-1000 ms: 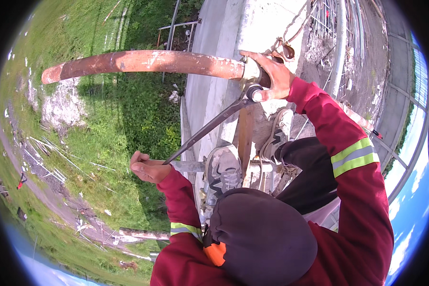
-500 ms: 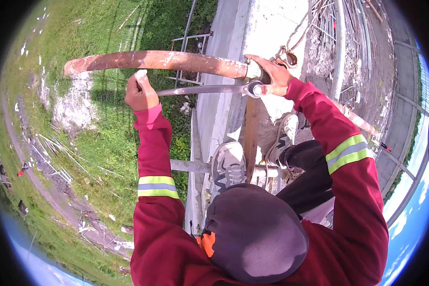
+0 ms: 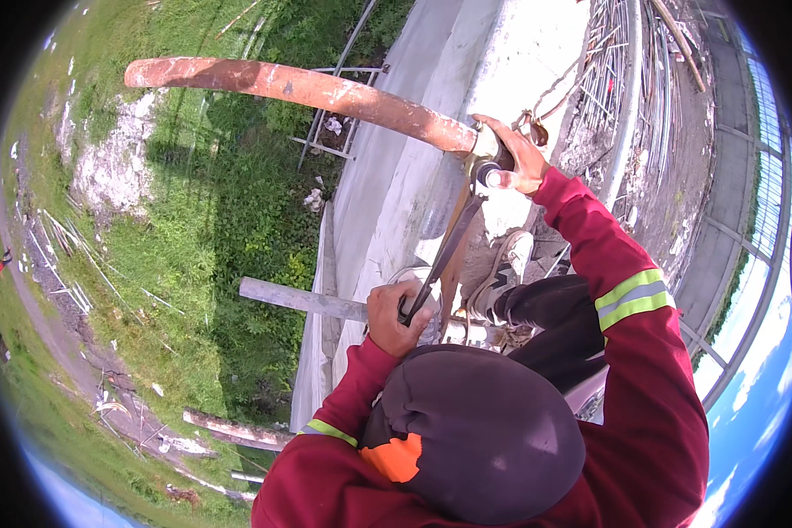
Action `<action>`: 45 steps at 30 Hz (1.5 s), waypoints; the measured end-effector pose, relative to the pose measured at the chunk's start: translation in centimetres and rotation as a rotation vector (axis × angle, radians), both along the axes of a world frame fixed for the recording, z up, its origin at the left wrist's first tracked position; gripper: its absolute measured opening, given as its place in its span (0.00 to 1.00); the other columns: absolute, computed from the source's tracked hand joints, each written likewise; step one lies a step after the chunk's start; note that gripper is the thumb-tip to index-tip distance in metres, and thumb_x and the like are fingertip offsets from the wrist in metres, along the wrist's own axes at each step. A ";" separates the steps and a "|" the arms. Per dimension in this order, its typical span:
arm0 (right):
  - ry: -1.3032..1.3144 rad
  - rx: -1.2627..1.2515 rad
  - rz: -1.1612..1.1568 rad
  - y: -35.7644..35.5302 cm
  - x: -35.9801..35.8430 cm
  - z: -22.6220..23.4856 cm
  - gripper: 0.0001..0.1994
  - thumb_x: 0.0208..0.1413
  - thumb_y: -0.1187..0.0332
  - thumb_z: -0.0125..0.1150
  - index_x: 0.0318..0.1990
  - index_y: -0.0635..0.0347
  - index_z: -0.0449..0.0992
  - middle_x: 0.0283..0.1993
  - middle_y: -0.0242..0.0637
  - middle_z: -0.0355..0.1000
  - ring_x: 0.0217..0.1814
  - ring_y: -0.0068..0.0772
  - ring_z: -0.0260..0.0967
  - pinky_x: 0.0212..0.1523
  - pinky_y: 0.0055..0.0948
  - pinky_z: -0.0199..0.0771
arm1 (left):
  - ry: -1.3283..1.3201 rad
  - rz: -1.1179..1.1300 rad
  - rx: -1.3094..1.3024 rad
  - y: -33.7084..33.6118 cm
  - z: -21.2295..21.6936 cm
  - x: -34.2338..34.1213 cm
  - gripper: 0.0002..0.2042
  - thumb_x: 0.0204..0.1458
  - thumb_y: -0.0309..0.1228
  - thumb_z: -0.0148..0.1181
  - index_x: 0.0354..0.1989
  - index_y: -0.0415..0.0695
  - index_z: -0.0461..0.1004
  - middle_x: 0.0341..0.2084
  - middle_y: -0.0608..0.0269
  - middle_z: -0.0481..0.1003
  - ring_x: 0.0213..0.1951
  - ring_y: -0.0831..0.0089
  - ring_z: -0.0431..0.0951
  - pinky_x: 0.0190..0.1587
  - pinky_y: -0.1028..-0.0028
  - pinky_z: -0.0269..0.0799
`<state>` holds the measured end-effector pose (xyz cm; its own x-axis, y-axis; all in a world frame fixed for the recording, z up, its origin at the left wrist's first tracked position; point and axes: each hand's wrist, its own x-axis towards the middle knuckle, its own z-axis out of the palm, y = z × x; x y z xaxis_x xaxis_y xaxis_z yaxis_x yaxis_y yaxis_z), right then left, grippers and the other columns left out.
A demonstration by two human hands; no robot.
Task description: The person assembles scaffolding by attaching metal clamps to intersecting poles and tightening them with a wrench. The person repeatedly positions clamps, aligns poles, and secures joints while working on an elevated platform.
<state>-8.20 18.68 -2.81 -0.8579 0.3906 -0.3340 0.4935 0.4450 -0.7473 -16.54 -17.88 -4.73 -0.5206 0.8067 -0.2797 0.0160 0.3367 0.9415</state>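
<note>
A ratchet wrench (image 3: 451, 244) slants from a metal pipe clamp (image 3: 482, 146) back toward my body. My left hand (image 3: 396, 317) is closed around the lower end of its handle. My right hand (image 3: 521, 160) grips the clamp, its fingers stretched over the far side and its thumb against the wrench's round head (image 3: 488, 174). A rusty orange pipe (image 3: 312, 91) runs out to the left from the clamp, over the grass below. The clamp's inner side is hidden by my right hand.
A grey pipe end (image 3: 299, 297) juts left beyond the concrete ledge (image 3: 396, 150). My shoes stand beside a wooden plank (image 3: 453, 277). A long pipe (image 3: 629, 114) and bundled rods (image 3: 603, 88) lie to the right. Far below on the left is grass (image 3: 185, 246) with scattered debris.
My left hand has swung the wrench handle from pointing left round toward my body. The right hand stays at the clamp. The view has shifted, and the rusty pipe appears more slanted.
</note>
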 end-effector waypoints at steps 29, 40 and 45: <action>-0.126 0.057 0.055 0.0 0.3 0.3 0.48 0.36 0.45 0.65 0.66 0.47 0.50 0.64 0.50 0.56 0.64 0.57 0.58 0.61 0.48 0.62 | 0.931 0.639 0.302 20.9 -2.2 -25.4 0.18 0.61 0.40 0.50 0.30 0.36 0.77 0.26 0.58 0.75 0.28 0.69 0.71 0.34 0.67 0.68; -0.070 0.023 0.040 -0.4 -0.3 1.0 0.49 0.37 0.42 0.66 0.67 0.49 0.51 0.63 0.52 0.58 0.64 0.55 0.58 0.63 0.45 0.60 | 0.084 0.659 0.455 23.3 -1.7 -25.7 0.17 0.62 0.41 0.47 0.35 0.38 0.73 0.19 0.68 0.70 0.21 0.81 0.65 0.24 0.80 0.64; -0.068 -0.047 -0.045 0.4 -0.3 1.5 0.51 0.30 0.46 0.71 0.64 0.59 0.56 0.60 0.53 0.63 0.60 0.52 0.63 0.61 0.39 0.63 | 0.248 0.690 0.236 24.7 -0.8 -25.7 0.17 0.63 0.41 0.46 0.37 0.38 0.73 0.18 0.66 0.72 0.21 0.80 0.70 0.24 0.82 0.66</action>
